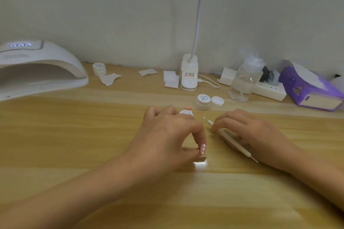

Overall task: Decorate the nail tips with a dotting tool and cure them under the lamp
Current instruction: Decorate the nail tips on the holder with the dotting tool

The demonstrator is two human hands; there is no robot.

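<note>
My left hand (167,135) pinches a pink nail tip (73,149) with white dots between thumb and forefinger, above a small block (202,159) on the wooden table (74,145). Behind that hand an open white gel pot (186,112) peeks out. My right hand (247,132) lies over the white dotting tool (230,138), fingers curled round its shaft; the tool lies flat on the table with both metal ends showing. The white curing lamp (37,69) stands at the far left, its display lit.
A closed gel pot (203,101) and a loose lid (217,101) sit behind the hands, with a small pink tip (187,107) nearby. Further back are another pot (99,69), paper wipes (170,79), a desk-lamp base (189,74), a pump bottle (245,78), a power strip (268,89) and a purple box (307,89).
</note>
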